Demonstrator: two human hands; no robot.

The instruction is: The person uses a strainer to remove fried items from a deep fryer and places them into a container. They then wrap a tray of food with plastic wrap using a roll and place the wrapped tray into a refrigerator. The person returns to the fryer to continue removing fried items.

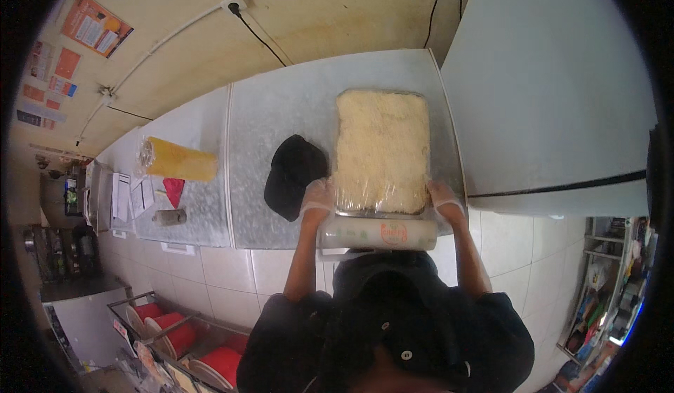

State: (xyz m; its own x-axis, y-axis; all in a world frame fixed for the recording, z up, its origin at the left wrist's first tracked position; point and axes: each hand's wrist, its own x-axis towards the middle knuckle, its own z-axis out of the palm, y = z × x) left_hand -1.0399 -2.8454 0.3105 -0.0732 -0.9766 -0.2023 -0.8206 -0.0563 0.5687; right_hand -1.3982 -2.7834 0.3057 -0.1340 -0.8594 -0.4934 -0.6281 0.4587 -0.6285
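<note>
A rectangular tray [381,214] lies lengthwise before me, filled with a pale yellow, crumb-like or grated layer [383,135]. Clear plastic film [376,198] shines over its near end, wrinkled in fine lines. My left hand [318,195], in a clear disposable glove, has its fingers closed on the film's edge at the tray's near left side. On the opposite side my right hand [445,199], gloved alike, grips the film by the rim. A wide film roll [379,234] with printed writing rests crosswise between the tray and my body.
A black cap [296,174] lies close left of my left hand. Farther left on the metal worktop [253,130] are a yellow roll in plastic [181,159], a red cloth-like piece [173,190], a small cylinder [169,217] and papers [131,195]. A large pale cabinet [547,103] stands right.
</note>
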